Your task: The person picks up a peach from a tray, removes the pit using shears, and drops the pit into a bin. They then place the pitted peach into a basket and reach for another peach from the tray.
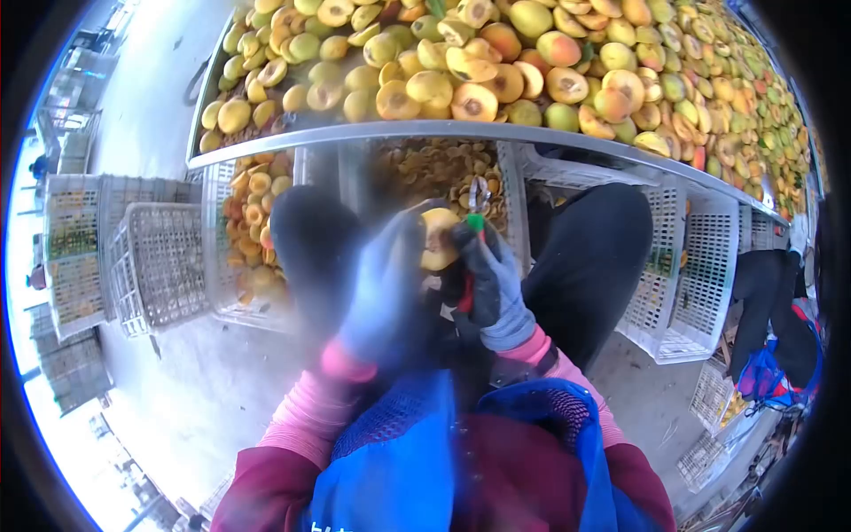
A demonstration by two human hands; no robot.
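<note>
My left hand (386,275), in a grey-blue glove and blurred, is closed on a yellow peach half (439,239) with its cut face partly in view. Close beside the fruit, my right hand (496,279) in a black and grey glove grips a small tool (476,220) with a green part and a looped metal end pointing up. Below the hands, a crate (510,186) holds many small brown pieces. Halved and whole fruit (430,89) cover the metal-edged table (355,131) in front of me.
More halved fruit fills a crate (213,230) at my left knee. White empty crates (164,262) stand further left, and others (696,275) at the right. Another person's dark-clothed legs (762,284) show at the far right.
</note>
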